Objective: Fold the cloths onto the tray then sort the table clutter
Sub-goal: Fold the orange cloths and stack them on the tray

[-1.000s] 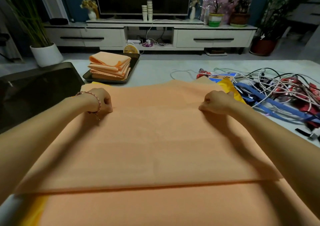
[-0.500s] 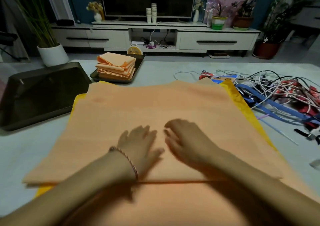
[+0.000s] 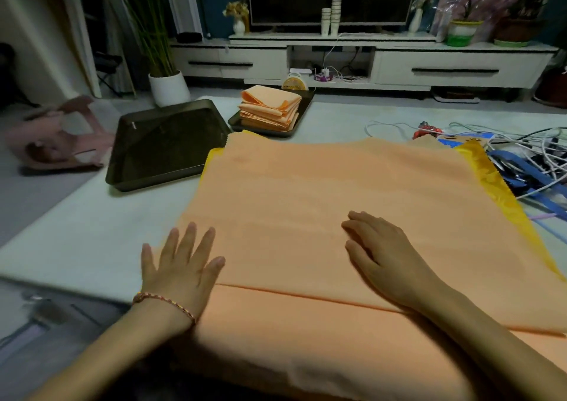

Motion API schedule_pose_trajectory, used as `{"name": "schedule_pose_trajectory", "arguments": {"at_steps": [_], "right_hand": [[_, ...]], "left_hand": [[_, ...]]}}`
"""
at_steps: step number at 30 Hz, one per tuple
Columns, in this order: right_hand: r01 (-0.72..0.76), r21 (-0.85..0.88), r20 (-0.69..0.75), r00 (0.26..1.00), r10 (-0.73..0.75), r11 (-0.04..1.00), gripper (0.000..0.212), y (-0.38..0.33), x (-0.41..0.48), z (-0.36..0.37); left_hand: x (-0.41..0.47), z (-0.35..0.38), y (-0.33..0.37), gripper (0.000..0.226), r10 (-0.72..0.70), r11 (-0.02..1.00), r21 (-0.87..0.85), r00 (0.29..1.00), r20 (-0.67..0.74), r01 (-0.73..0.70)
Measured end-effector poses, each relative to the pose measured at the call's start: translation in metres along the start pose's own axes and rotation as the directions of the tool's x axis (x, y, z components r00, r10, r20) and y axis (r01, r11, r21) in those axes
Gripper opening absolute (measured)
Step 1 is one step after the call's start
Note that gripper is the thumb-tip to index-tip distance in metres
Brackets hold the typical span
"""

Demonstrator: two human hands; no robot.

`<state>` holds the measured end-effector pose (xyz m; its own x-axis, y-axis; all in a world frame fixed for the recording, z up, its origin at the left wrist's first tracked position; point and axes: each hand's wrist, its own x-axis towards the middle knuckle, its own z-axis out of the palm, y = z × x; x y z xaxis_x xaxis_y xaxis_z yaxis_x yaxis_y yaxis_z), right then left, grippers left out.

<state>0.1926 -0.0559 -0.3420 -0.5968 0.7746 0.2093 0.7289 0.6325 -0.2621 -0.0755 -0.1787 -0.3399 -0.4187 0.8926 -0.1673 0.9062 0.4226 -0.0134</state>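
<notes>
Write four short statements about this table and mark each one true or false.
1. The left hand and right hand both lie open on the spread orange cloth. True.
2. The small dark tray holds a stack of folded orange cloths. True.
3. The tangle of white and blue cables fills the large dark rectangular tray. False: the cables lie on the table, right of the cloth.
4. The shiny yellow cloth covers the orange one. False: it lies underneath, showing at the edges.
</notes>
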Motion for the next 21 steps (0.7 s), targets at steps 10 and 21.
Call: {"name": "schedule_pose_trajectory", "arguments": {"at_steps": [10,21], "right_hand": [[0.163,-0.169,-0.137,0.973,-0.187,0.972,0.030,-0.026,-0.004,-0.004],[0.153,0.016,0.064,0.986,-0.153,0.988,0.066,-0.035,-0.016,-0.001]], "left_hand": [[-0.005,-0.009,-0.043,0.045,-0.357,0.926,-0.208,0.908,-0.219,0.314],[-0.010,-0.028,-0.012,0.030,-0.474,-0.440,-0.896,0.833,0.285,0.057]]}}
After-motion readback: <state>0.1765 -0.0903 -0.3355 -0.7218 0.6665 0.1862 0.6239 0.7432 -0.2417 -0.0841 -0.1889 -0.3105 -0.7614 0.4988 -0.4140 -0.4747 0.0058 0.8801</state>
